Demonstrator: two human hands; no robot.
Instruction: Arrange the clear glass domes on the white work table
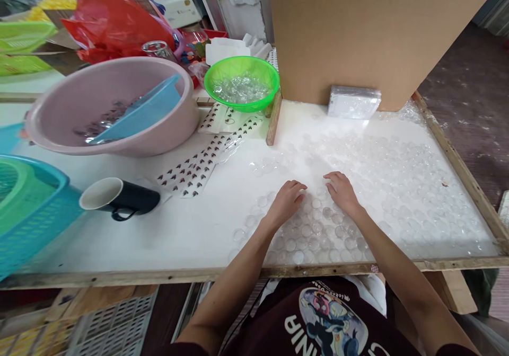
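Note:
Many small clear round discs [313,243] are spread over the white tabletop [207,234], lying close together between my forearms and by the front edge. At the back of this patch, my left hand [287,202] rests low over the discs, its fingers stretched to the right and slightly bent. My right hand [341,190] is just across from it, fingers pointing left and apart from the left hand. Neither hand shows anything held. More clear discs [397,170] cover the right part of the table, and a few lie farther back, left of centre.
A large cardboard sheet [358,33] stands at the back, with a wrapped white stack [353,103] before it. Leftward are a green bowl [242,104] of clear pieces, a pink basin [159,139], sticker sheets [194,173], a dark mug [137,197] and a blue basket [43,223]. Wooden strips edge the table.

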